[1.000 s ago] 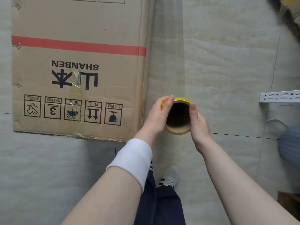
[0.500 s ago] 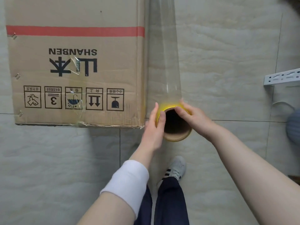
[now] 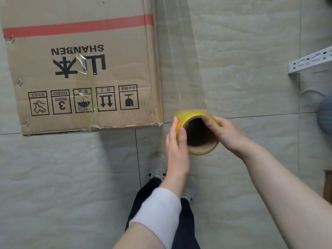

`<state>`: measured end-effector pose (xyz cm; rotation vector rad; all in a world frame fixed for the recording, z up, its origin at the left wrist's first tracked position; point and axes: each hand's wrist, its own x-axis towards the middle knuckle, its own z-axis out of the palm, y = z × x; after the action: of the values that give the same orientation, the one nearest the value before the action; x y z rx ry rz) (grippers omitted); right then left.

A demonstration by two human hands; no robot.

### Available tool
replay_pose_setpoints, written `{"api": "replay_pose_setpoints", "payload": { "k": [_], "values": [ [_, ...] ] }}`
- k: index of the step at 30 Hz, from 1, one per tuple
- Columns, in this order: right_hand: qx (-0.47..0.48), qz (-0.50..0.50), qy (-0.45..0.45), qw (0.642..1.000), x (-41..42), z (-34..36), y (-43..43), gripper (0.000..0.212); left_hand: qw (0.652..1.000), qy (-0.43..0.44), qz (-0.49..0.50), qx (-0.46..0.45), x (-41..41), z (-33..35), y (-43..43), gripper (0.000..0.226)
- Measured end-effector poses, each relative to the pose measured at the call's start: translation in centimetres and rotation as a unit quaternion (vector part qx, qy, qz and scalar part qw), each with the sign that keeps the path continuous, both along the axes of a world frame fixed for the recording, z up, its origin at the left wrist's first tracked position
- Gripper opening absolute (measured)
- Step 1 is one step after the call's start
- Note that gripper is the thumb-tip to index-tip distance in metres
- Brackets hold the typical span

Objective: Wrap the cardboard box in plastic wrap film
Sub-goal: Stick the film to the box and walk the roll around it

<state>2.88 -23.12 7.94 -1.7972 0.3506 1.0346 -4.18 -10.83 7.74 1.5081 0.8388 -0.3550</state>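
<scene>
Roll: seen end-on, so its length is hidden; the far yellow rim is motion-blurred. Right hand: the fingers are concealed behind the roll. Film above the roll and cardboard box to its left: both cut by the top edge. Grey object right of the roll: blurred, cut off, unidentifiable.

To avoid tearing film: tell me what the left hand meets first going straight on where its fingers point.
Probably the stretched film between the roll and the cardboard box; depth is unclear, so the left hand might pass beside it.
</scene>
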Motion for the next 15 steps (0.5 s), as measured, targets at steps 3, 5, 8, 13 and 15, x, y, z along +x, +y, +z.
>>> {"api": "replay_pose_setpoints", "payload": {
  "k": [3,5,8,13,15],
  "values": [
    [0.006,0.086,0.040,0.995,-0.1,-0.6,0.1,0.042,0.993,0.062,0.093,-0.044,-3.1,-0.1,-1.6,0.063],
    [-0.014,0.113,0.049,0.992,-0.3,-1.4,0.6,0.052,0.992,0.084,0.077,-0.051,-3.8,-0.7,-0.9,0.061],
    [-0.002,0.084,0.058,0.995,-0.5,-1.8,1.1,0.097,0.997,0.068,-0.024,-0.034,-2.3,-1.3,1.8,0.053],
    [0.056,-0.140,0.055,0.987,-4.0,-2.8,1.9,0.125,0.976,0.024,-0.209,-0.049,1.9,-2.7,4.2,0.048],
    [0.053,-0.249,0.059,0.965,-6.3,-3.5,2.7,0.133,0.966,0.005,-0.256,-0.049,1.9,-3.3,4.5,0.066]
  ]
}}
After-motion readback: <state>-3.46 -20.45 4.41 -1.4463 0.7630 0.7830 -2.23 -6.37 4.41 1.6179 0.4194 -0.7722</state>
